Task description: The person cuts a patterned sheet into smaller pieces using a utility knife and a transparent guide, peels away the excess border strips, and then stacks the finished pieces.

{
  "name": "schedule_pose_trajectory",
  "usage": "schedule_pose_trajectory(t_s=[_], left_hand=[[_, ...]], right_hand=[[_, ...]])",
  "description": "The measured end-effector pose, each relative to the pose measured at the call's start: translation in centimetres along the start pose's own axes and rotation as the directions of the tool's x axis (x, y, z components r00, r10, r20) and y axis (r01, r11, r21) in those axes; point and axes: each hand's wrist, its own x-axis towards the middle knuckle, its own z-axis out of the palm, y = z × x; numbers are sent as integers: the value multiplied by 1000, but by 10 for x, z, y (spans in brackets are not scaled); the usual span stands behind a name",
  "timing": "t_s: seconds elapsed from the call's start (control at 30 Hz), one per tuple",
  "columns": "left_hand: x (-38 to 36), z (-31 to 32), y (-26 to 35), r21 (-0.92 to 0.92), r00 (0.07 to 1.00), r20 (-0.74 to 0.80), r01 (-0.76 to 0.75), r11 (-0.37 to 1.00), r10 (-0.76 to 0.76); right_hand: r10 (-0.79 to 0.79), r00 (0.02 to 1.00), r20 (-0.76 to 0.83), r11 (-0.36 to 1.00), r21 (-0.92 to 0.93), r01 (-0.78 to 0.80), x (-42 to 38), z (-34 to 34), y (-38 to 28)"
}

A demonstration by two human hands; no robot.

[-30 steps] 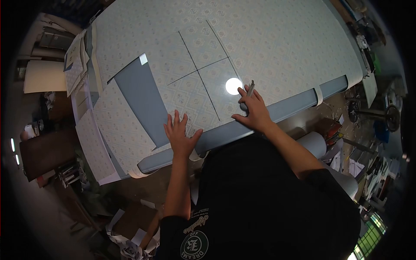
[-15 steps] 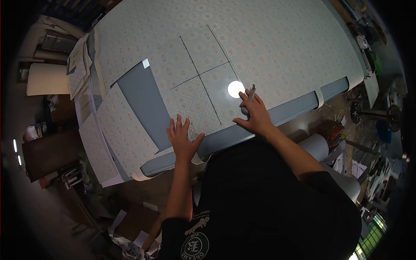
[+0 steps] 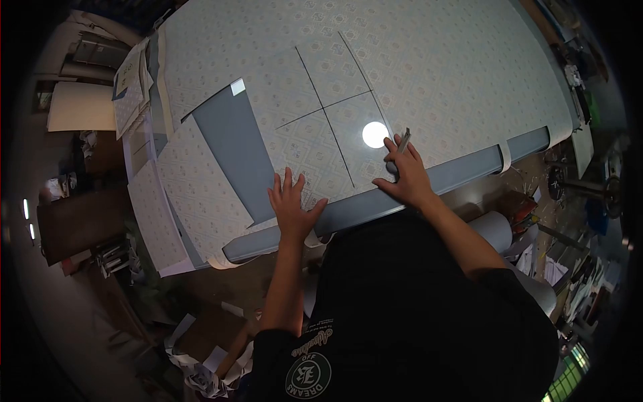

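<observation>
A pale patterned sheet covers the broad work surface, with dark straight lines crossing in its middle. My left hand lies on the sheet near the front edge, fingers spread, beside a cut-out that bares the blue-grey surface. To the right, my right hand rests on the sheet near that edge. A utility knife is tucked between its fingers, pointing away from me. Just past those fingertips is a bright round white spot.
A loose patterned piece lies left of the cut-out, and a small white square at its far corner. More sheets hang at the left. Rolls stand below the front edge, right of me. Paper scraps fill the lower left.
The view has shifted slightly, so the sheet and both hands appear farther right and a little higher. Against the sheet, the hands and the knife look unchanged.
</observation>
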Motion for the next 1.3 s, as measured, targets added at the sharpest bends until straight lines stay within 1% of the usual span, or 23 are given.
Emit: schedule_pose_trajectory(t_s=[0.3,0.4,0.5,0.93,1.3], left_hand=[[0,1,0,-16,1000,0,10,1000,-10],[0,1,-1,-11,1000,-5,3,1000,-4],[0,2,-1,-12,1000,-14,-3,1000,2],[-1,3,-2,-37,1000,-28,1,999,-2],[0,3,-1,-37,1000,-21,8,999,-8]], right_hand=[[19,1000,3,1000,-20,-18,0,1,-1],[-15,999,-30,999,-29,14,0,1,-1],[10,1000,-6,999,-32,-11,0,1,-1],[35,999,2,999,-30,-34,0,1,-2],[16,1000,17,997,-80,-14,0,0,0]])
